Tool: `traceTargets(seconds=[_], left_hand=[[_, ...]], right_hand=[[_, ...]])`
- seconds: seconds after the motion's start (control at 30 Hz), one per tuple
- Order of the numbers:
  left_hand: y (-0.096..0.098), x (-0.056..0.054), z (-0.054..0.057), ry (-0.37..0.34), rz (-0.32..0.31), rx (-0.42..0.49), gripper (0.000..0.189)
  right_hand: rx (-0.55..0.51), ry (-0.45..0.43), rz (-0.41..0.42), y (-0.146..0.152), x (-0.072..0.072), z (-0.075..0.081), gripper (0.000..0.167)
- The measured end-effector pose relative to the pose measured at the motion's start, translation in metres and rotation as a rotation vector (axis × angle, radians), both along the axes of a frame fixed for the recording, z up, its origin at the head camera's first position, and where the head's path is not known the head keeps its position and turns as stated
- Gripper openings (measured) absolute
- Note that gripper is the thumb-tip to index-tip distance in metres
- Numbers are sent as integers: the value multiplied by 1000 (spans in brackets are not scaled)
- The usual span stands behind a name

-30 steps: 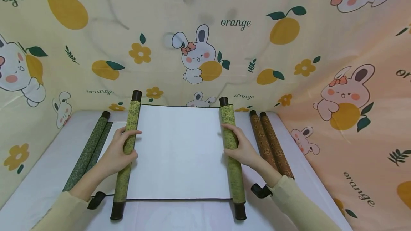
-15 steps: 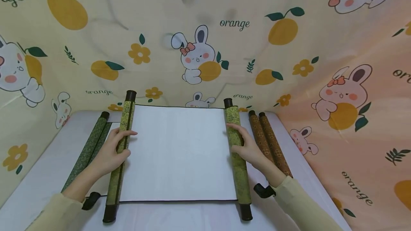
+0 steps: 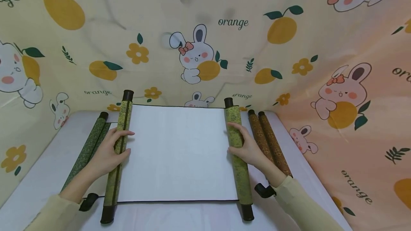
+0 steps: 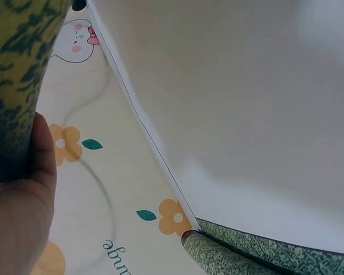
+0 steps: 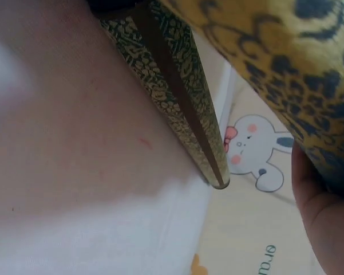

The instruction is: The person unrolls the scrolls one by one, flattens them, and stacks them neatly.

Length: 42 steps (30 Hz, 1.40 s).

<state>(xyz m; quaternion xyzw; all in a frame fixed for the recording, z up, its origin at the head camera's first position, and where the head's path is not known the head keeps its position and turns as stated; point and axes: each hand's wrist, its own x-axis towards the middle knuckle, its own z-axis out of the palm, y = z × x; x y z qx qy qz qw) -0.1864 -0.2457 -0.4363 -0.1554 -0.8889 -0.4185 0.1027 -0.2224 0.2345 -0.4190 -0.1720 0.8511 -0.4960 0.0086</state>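
A scroll's white sheet [image 3: 179, 152] spreads between two yellow-green patterned rollers with black end knobs. Round the left roller [image 3: 118, 174] my left hand [image 3: 109, 154] holds on, thumb on the near side and fingers over the far part. My right hand [image 3: 246, 147] grips the right roller [image 3: 239, 177] in a similar way. From the left wrist view, the left roller [image 4: 17, 74] appears large beside that hand [image 4: 23, 217]. In the right wrist view the other roller [image 5: 292, 74] rests against the right hand [image 5: 326, 223], most of whose fingers are hidden.
A dark green scroll [image 3: 84, 152] lies behind the left forearm, and brown patterned rolls [image 3: 273, 142] lie behind the right. Black knobs [image 3: 264, 190] poke out near the sleeves. Behind the white table [image 3: 179, 216] hangs a cloth [image 3: 154, 17] printed with rabbits and oranges.
My left hand has carried its roller leftward and my right hand its roller rightward. More white sheet now shows between them; most of this shift came in the first half second.
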Motion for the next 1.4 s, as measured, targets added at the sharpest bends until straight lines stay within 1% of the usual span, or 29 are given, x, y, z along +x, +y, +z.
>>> traceTargets(seconds=[0.1, 0.2, 0.33, 0.47, 0.6, 0.77, 0.93, 1.1, 1.3, 1.4], left_hand=[[-3, 0, 1, 10, 2, -4, 52], [-5, 2, 1, 37, 11, -16, 52], [-9, 4, 0, 75, 32, -37, 52], [-12, 5, 1, 81, 39, -44, 51], [-14, 6, 1, 85, 42, -40, 51], [-17, 6, 1, 106, 38, -39, 51], [-18, 7, 1, 115, 42, -45, 51], [-20, 9, 2, 113, 53, -28, 51], [-28, 11, -1, 163, 61, -10, 52], [-32, 12, -1, 175, 53, -5, 51]], right_hand=[[7, 10, -1, 2, -1, 1, 85], [31, 32, -7, 5, -2, 1, 85], [36, 31, -17, 6, -2, 2, 85], [22, 24, -18, 7, -2, 3, 85], [28, 38, -21, 8, -2, 4, 82], [42, 28, -51, 10, -4, 2, 78], [74, 32, -65, 9, -6, -1, 79], [78, 68, -52, 10, -6, 1, 80], [48, 70, -38, 20, -8, 2, 81], [51, 69, -37, 24, -8, 3, 80]])
